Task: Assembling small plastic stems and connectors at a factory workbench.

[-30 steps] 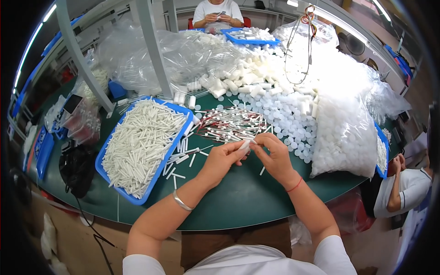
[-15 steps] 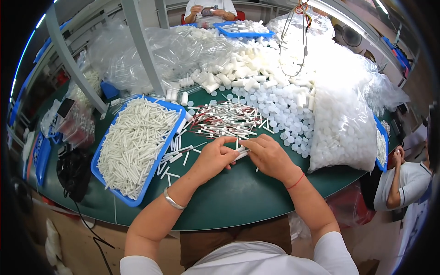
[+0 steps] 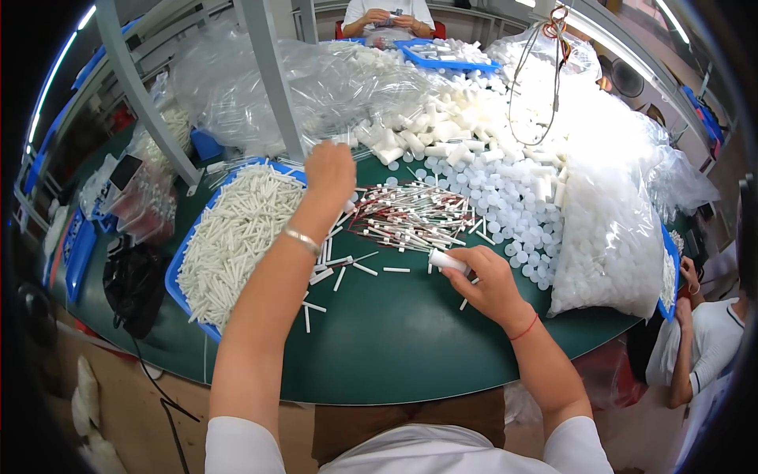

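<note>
I see a small white tube (image 3: 447, 260) pinched in my right hand (image 3: 488, 282), fingers curled around its back end while its front end pokes out to the left; it sits just above the green table (image 3: 395, 340), right at the near edge of the heap of thin red-and-white sticks (image 3: 410, 217). My left hand (image 3: 330, 172) is stretched out beyond that heap's left end, knuckles up, fingers bent downward; I cannot tell whether it grips anything. A metal bangle (image 3: 302, 239) rings that wrist. Left of the heap lies a blue tray (image 3: 183, 261) packed with white rods (image 3: 237, 233), and a few loose rods are scattered between tray and heap. Right of the heap spreads a drift of white round caps (image 3: 513, 197), and beyond them a clear bag (image 3: 612, 237) bulges with more caps
</note>
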A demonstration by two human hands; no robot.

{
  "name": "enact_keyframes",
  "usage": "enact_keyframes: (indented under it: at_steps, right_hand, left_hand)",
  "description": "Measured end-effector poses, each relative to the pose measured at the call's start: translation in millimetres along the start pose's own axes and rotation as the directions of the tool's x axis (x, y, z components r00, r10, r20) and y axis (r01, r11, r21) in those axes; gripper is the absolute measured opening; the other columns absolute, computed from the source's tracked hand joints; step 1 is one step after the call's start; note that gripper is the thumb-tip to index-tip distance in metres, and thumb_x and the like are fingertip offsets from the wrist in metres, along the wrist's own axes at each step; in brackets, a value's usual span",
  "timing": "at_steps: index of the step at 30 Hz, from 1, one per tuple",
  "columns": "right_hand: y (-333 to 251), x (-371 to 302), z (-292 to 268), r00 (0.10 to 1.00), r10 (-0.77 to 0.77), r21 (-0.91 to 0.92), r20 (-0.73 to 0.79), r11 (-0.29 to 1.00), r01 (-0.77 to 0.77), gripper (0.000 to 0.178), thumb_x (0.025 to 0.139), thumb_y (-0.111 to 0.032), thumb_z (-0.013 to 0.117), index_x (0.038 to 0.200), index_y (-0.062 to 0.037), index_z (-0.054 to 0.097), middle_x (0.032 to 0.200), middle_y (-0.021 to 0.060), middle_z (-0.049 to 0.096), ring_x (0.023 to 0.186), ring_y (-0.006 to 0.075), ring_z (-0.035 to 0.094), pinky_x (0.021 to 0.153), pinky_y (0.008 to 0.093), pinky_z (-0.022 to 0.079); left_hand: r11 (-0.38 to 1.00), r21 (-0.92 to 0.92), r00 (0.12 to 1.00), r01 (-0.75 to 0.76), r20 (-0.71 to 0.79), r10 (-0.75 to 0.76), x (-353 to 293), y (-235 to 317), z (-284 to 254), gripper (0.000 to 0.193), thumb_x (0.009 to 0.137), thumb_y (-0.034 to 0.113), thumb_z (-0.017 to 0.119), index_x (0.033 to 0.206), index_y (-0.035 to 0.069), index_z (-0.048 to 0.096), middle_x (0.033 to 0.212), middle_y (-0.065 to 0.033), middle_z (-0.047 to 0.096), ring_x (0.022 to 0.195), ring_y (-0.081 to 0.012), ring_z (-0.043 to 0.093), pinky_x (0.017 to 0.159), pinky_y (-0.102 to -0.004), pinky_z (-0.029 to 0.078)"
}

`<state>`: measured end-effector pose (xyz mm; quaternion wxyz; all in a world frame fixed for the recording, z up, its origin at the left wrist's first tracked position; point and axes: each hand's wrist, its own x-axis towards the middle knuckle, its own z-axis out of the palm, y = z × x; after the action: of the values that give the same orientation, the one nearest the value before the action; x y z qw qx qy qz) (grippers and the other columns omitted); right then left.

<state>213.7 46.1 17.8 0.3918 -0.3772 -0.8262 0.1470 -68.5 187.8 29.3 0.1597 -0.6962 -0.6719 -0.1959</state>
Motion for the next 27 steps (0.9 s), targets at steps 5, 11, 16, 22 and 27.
enact_keyframes:
  at_steps: [5, 11, 16, 22, 27]
  right_hand:
    - [5, -2, 4, 0.999, -0.021, 0.02, -0.046, 1.0, 0.022, 0.023, 0.08, -0.009, 0.073, 0.101, -0.0024, 0.065, 0.081, 0.0084, 0.063, 0.064, 0.0169, 0.06, 0.055, 0.0273, 0.048]
    - [2, 2, -4, 0.974, 0.167, 0.132, -0.153, 0.98, -0.147, 0.022, 0.085, -0.014, 0.07, 0.104, -0.0024, 0.066, 0.083, 0.0084, 0.065, 0.064, 0.0154, 0.058, 0.057, 0.0269, 0.047]
    - [1, 0, -9, 0.943, 0.317, 0.351, -0.097, 0.898, -0.266, 0.027, 0.09, -0.015, 0.066, 0.113, -0.0023, 0.066, 0.085, 0.003, 0.064, 0.071, 0.0074, 0.053, 0.062, 0.0217, 0.043]
    - [-4, -1, -11, 0.958, 0.285, 0.439, -0.037, 0.866, -0.241, 0.028, 0.088, -0.015, 0.068, 0.113, -0.0035, 0.067, 0.085, 0.0035, 0.065, 0.073, 0.0079, 0.055, 0.064, 0.0218, 0.044]
    - [-2, -1, -12, 0.982, 0.191, 0.331, -0.002, 0.926, -0.18, 0.028, 0.086, -0.013, 0.07, 0.112, -0.0046, 0.067, 0.086, 0.0047, 0.066, 0.073, 0.0086, 0.057, 0.063, 0.0231, 0.046]
  left_hand:
    - [1.0, 0.016, 0.983, 0.006, 0.186, -0.009, 16, -33, 25, 0.016, 0.079, 0.012, 0.064, 0.091, 0.003, 0.069, 0.093, -0.0189, 0.064, 0.089, -0.0336, 0.064, 0.074, -0.0437, 0.053]
    - [0.84, -0.53, 0.992, -0.116, -0.021, 0.124, -11, -14, -6, 0.023, 0.085, 0.009, 0.056, 0.104, -0.001, 0.063, 0.107, -0.0221, 0.062, 0.097, -0.0345, 0.062, 0.083, -0.0391, 0.05]
    - [0.271, -0.931, 0.896, 0.246, 0.325, 0.302, -97, 58, -44, 0.031, 0.092, 0.009, 0.051, 0.121, -0.001, 0.049, 0.103, -0.0085, 0.064, 0.087, -0.0119, 0.059, 0.079, -0.0275, 0.048]
    - [0.066, -0.937, 0.845, 0.344, 0.34, 0.413, -131, 79, -68, 0.037, 0.096, 0.009, 0.046, 0.133, 0.004, 0.044, 0.095, -0.0017, 0.051, 0.086, -0.0081, 0.049, 0.078, -0.0225, 0.043]
    - [0.235, -0.926, 0.875, 0.295, 0.361, 0.324, -136, 81, -71, 0.03, 0.095, 0.016, 0.056, 0.122, 0.003, 0.053, 0.089, -0.0007, 0.054, 0.077, -0.0068, 0.049, 0.072, -0.022, 0.043]
